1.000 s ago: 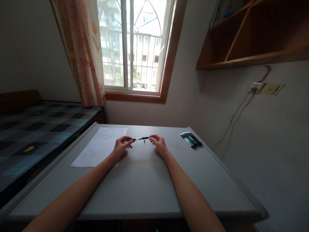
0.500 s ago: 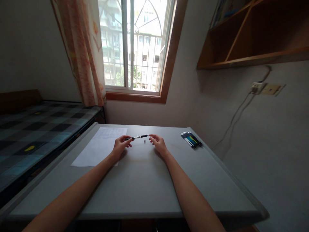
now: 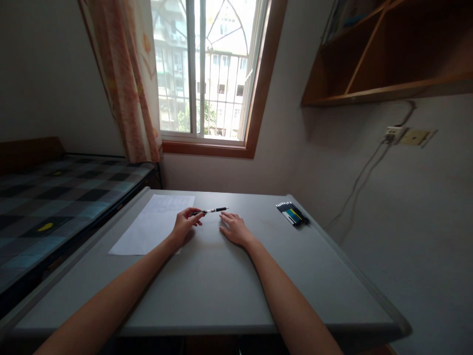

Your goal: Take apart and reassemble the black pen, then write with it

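A black and clear pen (image 3: 216, 210) is in my left hand (image 3: 185, 223), its thin tip pointing right. The left fingers are closed round the pen's rear part, near the right edge of a white sheet of paper (image 3: 148, 224). My right hand (image 3: 234, 228) lies low over the table with its fingers apart, just below the pen's tip. The small dark piece seen on the table earlier is not visible; the right fingertips are where it lay, and whether they touch it is hidden.
Several dark pens or markers with a yellow and blue pattern (image 3: 293, 215) lie in a row at the right back of the grey table (image 3: 207, 296). A bed (image 3: 74, 197) stands to the left, a window behind, and a wooden shelf (image 3: 388, 88) hangs at upper right.
My right hand has moved from the pen's tip down and to the left, onto the spot of the small dark piece, its fingers spreading. My left hand and the pen have hardly moved.
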A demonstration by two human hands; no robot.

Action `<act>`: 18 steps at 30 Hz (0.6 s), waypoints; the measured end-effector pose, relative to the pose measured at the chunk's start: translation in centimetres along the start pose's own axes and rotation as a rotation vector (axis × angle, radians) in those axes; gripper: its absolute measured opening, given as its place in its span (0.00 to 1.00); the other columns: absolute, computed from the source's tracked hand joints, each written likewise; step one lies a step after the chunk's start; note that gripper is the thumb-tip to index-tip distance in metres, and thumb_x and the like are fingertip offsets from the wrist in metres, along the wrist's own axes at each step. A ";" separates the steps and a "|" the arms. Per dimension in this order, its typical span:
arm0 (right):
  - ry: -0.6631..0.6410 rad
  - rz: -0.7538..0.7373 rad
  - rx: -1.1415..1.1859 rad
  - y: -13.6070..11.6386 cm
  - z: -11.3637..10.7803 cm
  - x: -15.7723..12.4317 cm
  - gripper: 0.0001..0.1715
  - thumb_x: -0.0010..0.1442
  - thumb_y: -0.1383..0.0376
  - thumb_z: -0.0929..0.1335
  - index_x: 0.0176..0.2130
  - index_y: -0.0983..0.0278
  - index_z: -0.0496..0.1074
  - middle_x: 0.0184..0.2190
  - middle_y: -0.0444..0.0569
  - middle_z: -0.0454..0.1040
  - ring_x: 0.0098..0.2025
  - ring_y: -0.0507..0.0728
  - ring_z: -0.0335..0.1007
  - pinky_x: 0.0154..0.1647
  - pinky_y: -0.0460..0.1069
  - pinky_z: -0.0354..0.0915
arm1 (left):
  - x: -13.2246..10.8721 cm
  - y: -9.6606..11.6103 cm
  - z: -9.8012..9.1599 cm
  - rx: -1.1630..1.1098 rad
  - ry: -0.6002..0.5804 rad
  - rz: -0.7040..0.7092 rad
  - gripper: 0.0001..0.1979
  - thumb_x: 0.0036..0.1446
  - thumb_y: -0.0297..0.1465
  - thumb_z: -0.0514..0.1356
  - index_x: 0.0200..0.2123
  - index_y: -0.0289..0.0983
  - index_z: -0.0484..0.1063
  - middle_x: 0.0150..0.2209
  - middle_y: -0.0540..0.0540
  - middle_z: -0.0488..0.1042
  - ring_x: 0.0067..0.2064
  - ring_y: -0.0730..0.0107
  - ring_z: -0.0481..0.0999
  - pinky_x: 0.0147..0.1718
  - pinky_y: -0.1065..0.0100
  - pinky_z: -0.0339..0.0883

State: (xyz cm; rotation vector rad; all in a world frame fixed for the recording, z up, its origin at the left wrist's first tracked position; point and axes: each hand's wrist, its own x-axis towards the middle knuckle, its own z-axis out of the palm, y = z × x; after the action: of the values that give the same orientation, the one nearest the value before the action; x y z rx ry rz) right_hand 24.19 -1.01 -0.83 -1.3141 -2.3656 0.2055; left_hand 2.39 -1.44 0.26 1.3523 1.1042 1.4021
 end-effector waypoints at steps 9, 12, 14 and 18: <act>0.068 -0.009 0.068 0.1 -0.3 0.4 0.18 0.58 0.64 0.61 0.47 0.61 0.71 0.51 0.48 0.68 0.52 0.58 0.59 0.53 0.53 0.55 | 0.1 -0.1 -0.1 0.010 0.001 0.002 0.21 0.40 0.41 0.65 0.34 0.33 0.71 0.30 0.43 0.76 0.23 0.72 0.73 0.21 0.72 0.62; 0.086 -0.018 0.097 0.2 -0.2 0.5 0.17 0.58 0.68 0.60 0.44 0.61 0.72 0.48 0.48 0.71 0.49 0.57 0.62 0.52 0.52 0.57 | 0.1 -0.2 -0.2 0.010 -0.005 0.000 0.21 0.40 0.41 0.65 0.35 0.33 0.71 0.30 0.43 0.76 0.23 0.72 0.73 0.22 0.72 0.62; 0.100 -0.023 0.124 0.3 -0.3 0.5 0.16 0.58 0.70 0.60 0.42 0.62 0.73 0.46 0.48 0.72 0.48 0.56 0.63 0.51 0.51 0.58 | 0.1 -0.2 -0.2 0.010 -0.007 0.002 0.21 0.40 0.41 0.65 0.35 0.33 0.71 0.30 0.43 0.76 0.23 0.72 0.73 0.22 0.71 0.63; 0.114 -0.008 0.165 0.4 -0.3 0.6 0.15 0.56 0.73 0.62 0.38 0.62 0.74 0.42 0.49 0.73 0.46 0.55 0.65 0.50 0.49 0.59 | 0.0 0.1 -0.1 0.010 0.003 0.004 0.21 0.39 0.42 0.66 0.34 0.33 0.71 0.30 0.44 0.76 0.23 0.72 0.73 0.22 0.71 0.63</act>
State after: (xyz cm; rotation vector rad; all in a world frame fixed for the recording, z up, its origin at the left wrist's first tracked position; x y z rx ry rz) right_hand 24.35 -0.36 -0.51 -1.2068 -2.2078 0.3080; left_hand 2.34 -1.46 0.32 1.3608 1.1126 1.4044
